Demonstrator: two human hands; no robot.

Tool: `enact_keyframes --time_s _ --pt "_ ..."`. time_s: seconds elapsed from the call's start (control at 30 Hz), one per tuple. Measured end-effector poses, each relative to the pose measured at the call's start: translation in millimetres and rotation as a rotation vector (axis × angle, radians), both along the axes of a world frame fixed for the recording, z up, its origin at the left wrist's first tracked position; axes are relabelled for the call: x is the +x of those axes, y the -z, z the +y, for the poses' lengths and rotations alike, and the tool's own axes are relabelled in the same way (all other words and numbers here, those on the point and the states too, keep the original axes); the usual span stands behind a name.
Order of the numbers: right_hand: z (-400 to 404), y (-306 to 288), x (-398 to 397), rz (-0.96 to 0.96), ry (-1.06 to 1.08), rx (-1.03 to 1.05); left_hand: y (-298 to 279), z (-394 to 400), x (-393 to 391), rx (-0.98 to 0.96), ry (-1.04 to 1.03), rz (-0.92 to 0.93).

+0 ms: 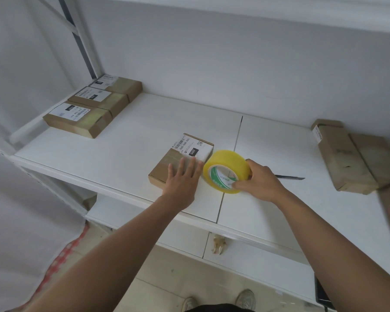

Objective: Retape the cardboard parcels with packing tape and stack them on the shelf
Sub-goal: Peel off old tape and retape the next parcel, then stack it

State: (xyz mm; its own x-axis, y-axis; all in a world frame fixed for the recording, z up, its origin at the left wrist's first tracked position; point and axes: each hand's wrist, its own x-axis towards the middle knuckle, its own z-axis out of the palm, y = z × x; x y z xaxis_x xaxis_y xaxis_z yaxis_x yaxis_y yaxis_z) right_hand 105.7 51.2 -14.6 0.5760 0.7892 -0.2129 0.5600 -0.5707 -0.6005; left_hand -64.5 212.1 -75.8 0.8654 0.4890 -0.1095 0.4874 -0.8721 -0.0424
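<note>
In the middle of the frame, on the white shelf (122,158), lies the cardboard parcel (167,171) we are working on, a flat brown box with a white shipping label (194,146) on its far end. Our left hand (182,182) rests flat on the parcel's near end, fingers straight and spread, pressing down rather than grasping. Just to the right, touching the parcel's right edge, stands the roll of yellow packing tape (225,171) — on its edge, with the green-and-white core facing us. Our right hand (260,182) grips the roll from the right, fingers curled over its rim and the thumb at the lower front.

Behind the right hand, a dark slim tool (291,177) lies on the shelf; we cannot tell what it is.

In the upper left of the frame, three labelled parcels (92,106) lie side by side at the shelf's far left corner — each with a band of tape across it. At the right edge of the frame more brown parcels (347,158) lie piled loosely, partly blurred.

At the bottom we see a lower shelf (245,251), the tiled floor (167,278) and the toes of two shoes (245,299).
</note>
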Motion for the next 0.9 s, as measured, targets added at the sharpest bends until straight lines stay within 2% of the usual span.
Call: enact_keyframes --time_s 0.13,0.33,0.53,0.67,0.73,0.8,0.9 --pt "6 -27 7 -0.038 0.023 0.072 -13 1 4 -0.084 -0.017 -0.122" --pt "32 -61 1 -0.030 0.008 0.263 -48 16 2 -0.445 -0.094 -0.603" --pt "69 -74 -12 -0.044 -0.070 0.336 -68 33 -11 -0.783 -0.293 -0.642" --pt "82 -62 -14 -0.012 -0.119 0.360 -63 42 -23 -0.787 -0.301 -0.705" --pt "85 -52 -15 0.042 -0.102 0.411 -58 46 -28 -0.745 -0.214 -0.742" --pt "86 -44 -18 0.127 -0.062 0.495 -52 53 -29 -0.687 -0.122 -0.684" --pt "86 -27 -22 0.303 -0.014 0.587 -52 60 -30 -0.570 -0.116 -0.497"
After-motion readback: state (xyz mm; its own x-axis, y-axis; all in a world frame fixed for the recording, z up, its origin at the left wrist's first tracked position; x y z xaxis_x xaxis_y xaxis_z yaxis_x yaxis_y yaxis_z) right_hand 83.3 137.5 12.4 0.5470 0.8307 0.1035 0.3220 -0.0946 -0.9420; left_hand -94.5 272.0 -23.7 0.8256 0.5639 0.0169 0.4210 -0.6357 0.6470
